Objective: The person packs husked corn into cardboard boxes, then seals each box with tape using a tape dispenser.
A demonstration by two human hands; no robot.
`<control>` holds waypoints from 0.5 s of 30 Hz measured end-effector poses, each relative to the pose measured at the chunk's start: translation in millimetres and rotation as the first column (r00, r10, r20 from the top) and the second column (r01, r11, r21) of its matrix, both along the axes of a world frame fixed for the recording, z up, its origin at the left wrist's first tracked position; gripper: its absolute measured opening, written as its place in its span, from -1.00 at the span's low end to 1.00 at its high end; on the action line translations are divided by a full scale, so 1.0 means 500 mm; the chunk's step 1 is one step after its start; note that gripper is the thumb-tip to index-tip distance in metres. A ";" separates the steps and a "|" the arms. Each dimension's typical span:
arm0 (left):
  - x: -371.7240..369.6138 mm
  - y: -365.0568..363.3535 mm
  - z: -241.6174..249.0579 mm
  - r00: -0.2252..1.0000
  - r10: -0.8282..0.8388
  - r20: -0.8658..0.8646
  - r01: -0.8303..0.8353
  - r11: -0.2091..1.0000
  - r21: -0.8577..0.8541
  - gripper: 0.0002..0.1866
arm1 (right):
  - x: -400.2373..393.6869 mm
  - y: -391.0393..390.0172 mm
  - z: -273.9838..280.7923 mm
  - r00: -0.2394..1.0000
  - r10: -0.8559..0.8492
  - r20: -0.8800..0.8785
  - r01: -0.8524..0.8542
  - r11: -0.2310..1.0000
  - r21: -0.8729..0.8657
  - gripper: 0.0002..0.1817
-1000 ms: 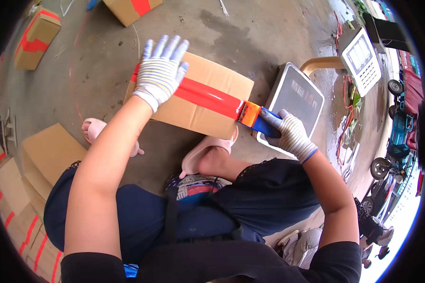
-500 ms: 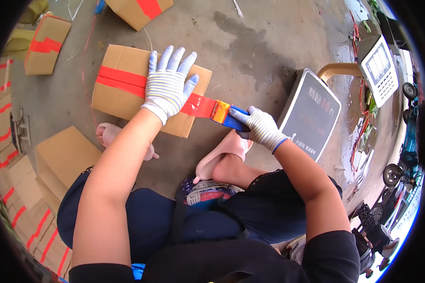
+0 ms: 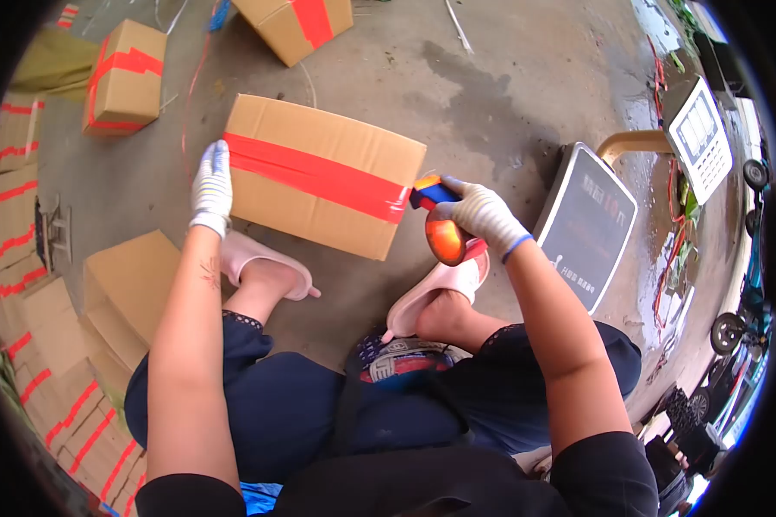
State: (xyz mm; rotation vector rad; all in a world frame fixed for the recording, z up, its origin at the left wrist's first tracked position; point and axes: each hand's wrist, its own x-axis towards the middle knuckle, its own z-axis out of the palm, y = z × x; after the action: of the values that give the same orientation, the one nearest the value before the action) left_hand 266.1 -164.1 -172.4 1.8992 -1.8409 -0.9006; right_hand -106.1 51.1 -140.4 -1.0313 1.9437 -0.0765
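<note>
A closed cardboard box (image 3: 319, 142) lies in front of me with a band of red tape (image 3: 310, 179) running along its top. At its left end is my left hand (image 3: 211, 189), in a striped glove, gripping the edge. My gloved right hand (image 3: 483, 214) is closed around a blue and orange tape dispenser (image 3: 431, 191) close to the box's right end. An orange-lit tape roll (image 3: 446, 239) shows on the dispenser. The palm side of both hands is hidden.
A platform scale (image 3: 588, 220) with a raised display (image 3: 700, 138) stands at right. Taped boxes sit behind, one at the left (image 3: 128, 82) and one at the top (image 3: 297, 26). An open carton (image 3: 134, 284) and stacked taped boxes (image 3: 13, 233) are on the left.
My left hand has moved from the box's top to its left end. The tape strip stretched to the dispenser no longer shows; the tape now ends at the box's right edge. The dispenser has turned downward.
</note>
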 end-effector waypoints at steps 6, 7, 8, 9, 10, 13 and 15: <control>-0.081 0.161 0.098 0.942 -0.305 0.138 0.165 0.782 0.602 -0.50 | -0.096 -0.092 0.054 0.955 -0.221 -0.197 0.182 0.963 -0.199 -0.11; -0.094 0.178 0.124 0.870 -0.469 0.153 0.205 0.625 0.753 -0.53 | -0.116 -0.095 0.074 0.933 -0.225 -0.282 0.160 0.958 -0.238 -0.10; -0.122 0.164 0.188 0.766 -0.592 0.250 0.280 0.658 0.699 -0.54 | -0.128 -0.080 0.095 0.926 -0.263 -0.270 0.162 0.925 -0.343 -0.10; -0.149 0.133 0.234 0.637 -0.686 0.352 0.368 0.672 0.643 -0.53 | -0.136 -0.059 0.122 0.917 -0.303 -0.258 0.165 0.879 -0.448 -0.10; -0.160 0.118 0.225 0.727 -0.591 0.349 0.450 0.794 0.409 -0.47 | -0.135 -0.038 0.155 0.909 -0.307 -0.283 0.145 0.868 -0.476 -0.11; -0.221 0.119 0.107 0.853 -0.521 -0.033 0.520 0.854 -0.024 -0.28 | -0.091 0.069 0.208 0.944 -0.328 0.041 0.280 0.729 -0.624 -0.13; -0.288 0.170 0.190 0.791 -0.564 0.236 0.503 0.820 0.275 -0.25 | -0.022 0.138 0.258 0.971 -0.231 -0.056 0.128 0.710 -0.693 -0.12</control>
State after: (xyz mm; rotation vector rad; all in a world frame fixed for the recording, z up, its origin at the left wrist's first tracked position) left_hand 122.2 -79.2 -77.3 1.7154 -2.6627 -1.0312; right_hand -117.1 120.2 -11.4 -1.3300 2.1915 -0.9297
